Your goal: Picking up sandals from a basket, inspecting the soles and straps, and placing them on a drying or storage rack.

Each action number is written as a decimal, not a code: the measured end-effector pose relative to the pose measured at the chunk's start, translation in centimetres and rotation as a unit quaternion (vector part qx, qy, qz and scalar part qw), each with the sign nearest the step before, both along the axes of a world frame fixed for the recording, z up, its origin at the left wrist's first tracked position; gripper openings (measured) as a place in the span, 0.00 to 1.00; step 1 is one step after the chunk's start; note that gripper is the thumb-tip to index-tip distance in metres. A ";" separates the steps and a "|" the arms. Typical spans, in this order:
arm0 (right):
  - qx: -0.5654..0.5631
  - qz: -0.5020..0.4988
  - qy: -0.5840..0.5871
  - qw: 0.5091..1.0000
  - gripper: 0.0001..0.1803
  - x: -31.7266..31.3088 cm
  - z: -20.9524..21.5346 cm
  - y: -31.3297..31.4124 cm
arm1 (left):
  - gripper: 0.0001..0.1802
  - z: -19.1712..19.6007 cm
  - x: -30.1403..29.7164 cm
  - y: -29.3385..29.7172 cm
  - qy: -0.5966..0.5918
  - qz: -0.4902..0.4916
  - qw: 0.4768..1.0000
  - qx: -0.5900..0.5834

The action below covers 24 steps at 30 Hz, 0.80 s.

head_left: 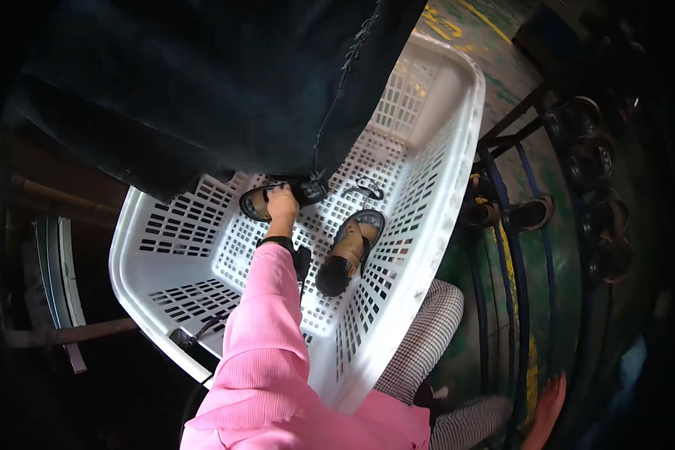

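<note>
A white perforated plastic basket (442,187) lies below me. My left hand (282,204), in a pink sleeve with a dark band at the wrist, reaches to its bottom and grips a brown and black sandal (256,202). A second sandal of the same kind (350,251) lies loose to the right of my forearm. A small black strap (368,187) rests further back on the basket floor. My right hand is out of sight.
A large dark cloth (202,82) hangs over the basket's far left part. To the right stands a metal rack (506,225) with several sandals and shoes (534,213). My checked trouser leg (427,337) and a bare foot (551,405) are at lower right.
</note>
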State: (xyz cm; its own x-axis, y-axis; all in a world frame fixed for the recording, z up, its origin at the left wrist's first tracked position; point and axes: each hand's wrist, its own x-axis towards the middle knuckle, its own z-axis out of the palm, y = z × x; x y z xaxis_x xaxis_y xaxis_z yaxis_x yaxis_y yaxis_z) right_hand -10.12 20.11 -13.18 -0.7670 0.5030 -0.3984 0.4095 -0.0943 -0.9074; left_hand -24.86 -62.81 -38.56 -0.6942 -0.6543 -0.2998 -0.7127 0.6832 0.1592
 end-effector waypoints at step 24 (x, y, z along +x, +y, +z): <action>0.163 0.497 0.248 0.815 0.45 -0.3 7.0 -40.5 | 0.21 41.2 18.2 25.1 0.567 -0.490 0.647 -0.140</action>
State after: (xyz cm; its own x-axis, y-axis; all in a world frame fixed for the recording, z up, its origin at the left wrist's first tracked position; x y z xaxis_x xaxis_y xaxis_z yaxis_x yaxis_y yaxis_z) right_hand -10.38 -20.43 -6.20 -0.8864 -0.4485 0.1147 -0.2877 0.3396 -0.8955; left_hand -6.69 -37.73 2.69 -0.4861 0.3474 0.8019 0.5507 0.8343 -0.0277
